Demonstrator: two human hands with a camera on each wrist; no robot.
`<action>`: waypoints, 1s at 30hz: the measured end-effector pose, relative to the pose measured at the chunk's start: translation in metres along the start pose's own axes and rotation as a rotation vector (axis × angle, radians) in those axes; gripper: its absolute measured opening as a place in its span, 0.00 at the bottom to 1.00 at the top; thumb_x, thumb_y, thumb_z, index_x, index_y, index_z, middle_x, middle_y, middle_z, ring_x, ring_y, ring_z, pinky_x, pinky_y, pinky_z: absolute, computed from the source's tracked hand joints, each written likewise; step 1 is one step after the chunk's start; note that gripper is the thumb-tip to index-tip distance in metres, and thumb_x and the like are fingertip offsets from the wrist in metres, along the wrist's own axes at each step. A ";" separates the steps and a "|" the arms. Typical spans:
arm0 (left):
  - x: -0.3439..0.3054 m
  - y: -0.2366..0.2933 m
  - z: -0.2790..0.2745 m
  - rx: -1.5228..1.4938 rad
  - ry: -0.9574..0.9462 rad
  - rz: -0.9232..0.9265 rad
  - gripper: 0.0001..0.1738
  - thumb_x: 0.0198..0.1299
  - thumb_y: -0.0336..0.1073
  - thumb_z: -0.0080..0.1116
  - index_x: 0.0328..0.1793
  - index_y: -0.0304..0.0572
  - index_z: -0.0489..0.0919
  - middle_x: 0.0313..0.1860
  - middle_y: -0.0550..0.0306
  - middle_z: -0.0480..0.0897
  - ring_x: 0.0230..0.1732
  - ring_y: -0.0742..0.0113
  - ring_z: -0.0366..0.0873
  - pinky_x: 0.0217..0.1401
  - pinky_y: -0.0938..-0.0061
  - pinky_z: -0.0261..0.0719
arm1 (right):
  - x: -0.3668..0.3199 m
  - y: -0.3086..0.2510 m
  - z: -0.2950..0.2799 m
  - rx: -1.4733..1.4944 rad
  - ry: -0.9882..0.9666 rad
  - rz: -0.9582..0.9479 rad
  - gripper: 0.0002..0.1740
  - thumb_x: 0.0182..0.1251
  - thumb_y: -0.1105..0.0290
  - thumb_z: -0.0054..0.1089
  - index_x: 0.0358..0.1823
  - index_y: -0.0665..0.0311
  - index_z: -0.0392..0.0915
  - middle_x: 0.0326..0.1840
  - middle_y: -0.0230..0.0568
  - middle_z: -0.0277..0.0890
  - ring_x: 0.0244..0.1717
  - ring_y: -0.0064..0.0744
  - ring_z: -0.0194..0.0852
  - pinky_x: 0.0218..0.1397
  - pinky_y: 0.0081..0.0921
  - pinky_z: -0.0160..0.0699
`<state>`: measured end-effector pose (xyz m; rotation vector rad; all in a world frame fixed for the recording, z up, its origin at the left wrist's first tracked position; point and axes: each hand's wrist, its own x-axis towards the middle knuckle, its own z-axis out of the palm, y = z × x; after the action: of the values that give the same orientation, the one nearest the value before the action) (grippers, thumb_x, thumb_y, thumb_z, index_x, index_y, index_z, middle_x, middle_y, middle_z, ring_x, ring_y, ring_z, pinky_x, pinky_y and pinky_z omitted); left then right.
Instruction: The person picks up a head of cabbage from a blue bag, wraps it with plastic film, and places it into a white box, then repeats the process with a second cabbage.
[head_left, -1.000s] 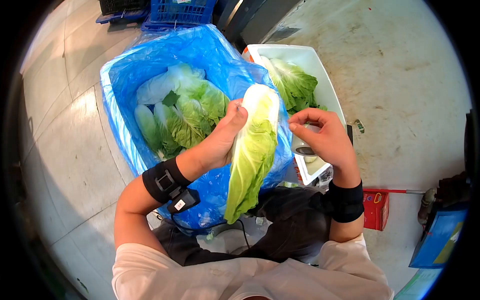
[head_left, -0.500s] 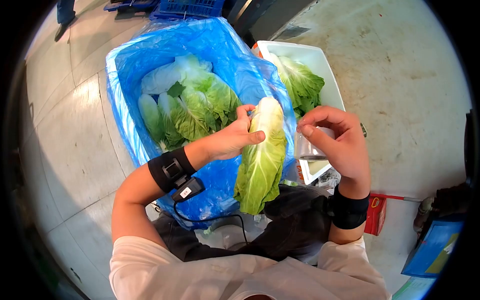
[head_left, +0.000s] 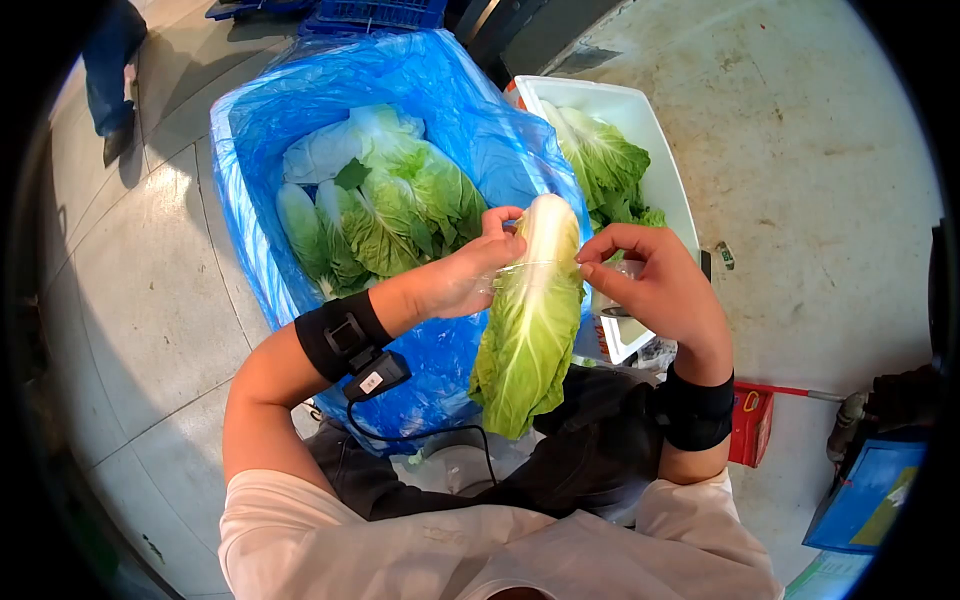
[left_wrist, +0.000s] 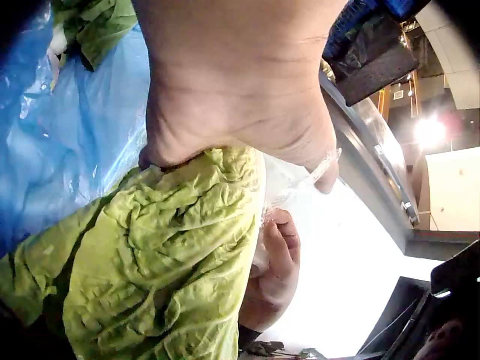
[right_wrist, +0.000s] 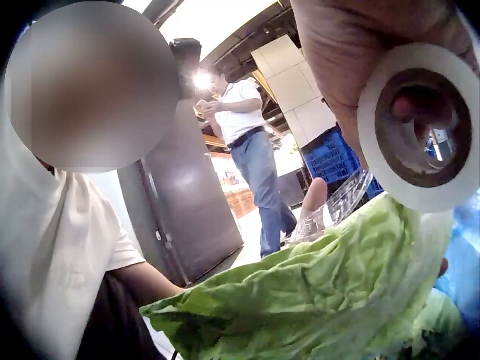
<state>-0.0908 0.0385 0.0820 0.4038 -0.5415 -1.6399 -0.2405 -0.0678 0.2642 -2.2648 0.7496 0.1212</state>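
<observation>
My left hand (head_left: 470,272) holds a napa cabbage (head_left: 530,345) over my lap, white stem end up and leafy end down. A strip of clear tape (head_left: 535,266) runs across the cabbage's upper part, between my two hands. On the cabbage's other side, my right hand (head_left: 665,285) holds a roll of clear tape (right_wrist: 373,131), its thumb and forefinger together right at the leaf edge. In the left wrist view the tape strip (left_wrist: 304,182) stretches by the left fingertips, and the palm hides the stem end.
A large bin lined with a blue plastic bag (head_left: 255,215) holds several cabbages (head_left: 370,225). Beside it stands a white foam box (head_left: 665,150) with more cabbage (head_left: 600,160). A red box (head_left: 750,428) is at right. A person (right_wrist: 255,142) stands beyond, near blue crates (right_wrist: 330,161).
The right hand has moved left, up to the cabbage, and tape now spans its front. The left thumb has shifted toward the cabbage's side. A person's leg has come further into view at upper left.
</observation>
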 end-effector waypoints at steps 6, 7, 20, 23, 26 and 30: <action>0.001 -0.010 -0.013 -0.069 -0.113 0.083 0.54 0.62 0.47 0.72 0.82 0.53 0.44 0.78 0.50 0.63 0.79 0.55 0.64 0.81 0.52 0.65 | -0.001 0.001 -0.005 -0.106 0.021 -0.020 0.10 0.65 0.71 0.69 0.42 0.71 0.85 0.35 0.40 0.85 0.40 0.25 0.82 0.45 0.26 0.79; 0.002 -0.010 -0.016 -0.100 -0.140 0.086 0.52 0.65 0.45 0.70 0.81 0.55 0.42 0.78 0.49 0.61 0.79 0.54 0.64 0.80 0.51 0.66 | -0.002 -0.004 -0.006 -0.113 0.011 0.017 0.10 0.64 0.71 0.68 0.42 0.71 0.85 0.35 0.40 0.85 0.40 0.26 0.82 0.46 0.26 0.79; 0.000 -0.009 -0.011 0.008 -0.185 0.121 0.57 0.65 0.28 0.66 0.83 0.55 0.32 0.79 0.45 0.56 0.79 0.57 0.59 0.79 0.59 0.65 | -0.001 0.013 -0.004 -0.150 -0.003 0.044 0.10 0.62 0.71 0.67 0.41 0.70 0.83 0.34 0.40 0.84 0.38 0.27 0.81 0.43 0.27 0.78; 0.002 -0.011 -0.010 0.072 -0.089 0.094 0.57 0.59 0.21 0.60 0.85 0.56 0.35 0.78 0.48 0.60 0.79 0.56 0.59 0.80 0.58 0.63 | 0.000 0.011 -0.004 -0.167 -0.023 0.075 0.10 0.61 0.71 0.67 0.41 0.69 0.82 0.34 0.39 0.83 0.38 0.25 0.80 0.43 0.26 0.76; 0.001 -0.006 -0.009 0.085 -0.050 0.049 0.54 0.60 0.21 0.55 0.85 0.56 0.35 0.76 0.49 0.61 0.77 0.57 0.61 0.79 0.59 0.64 | 0.002 0.008 -0.004 -0.153 -0.040 0.142 0.10 0.61 0.71 0.66 0.42 0.68 0.83 0.33 0.35 0.83 0.36 0.22 0.77 0.38 0.23 0.71; 0.004 -0.009 -0.009 -0.058 -0.063 -0.001 0.52 0.62 0.24 0.52 0.85 0.56 0.35 0.75 0.50 0.61 0.77 0.57 0.62 0.78 0.59 0.64 | 0.003 0.017 -0.004 -0.130 -0.054 0.072 0.10 0.61 0.71 0.66 0.43 0.67 0.83 0.31 0.33 0.81 0.35 0.21 0.75 0.37 0.24 0.70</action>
<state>-0.0937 0.0345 0.0698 0.3109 -0.5391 -1.6701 -0.2475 -0.0816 0.2560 -2.3479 0.8155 0.2706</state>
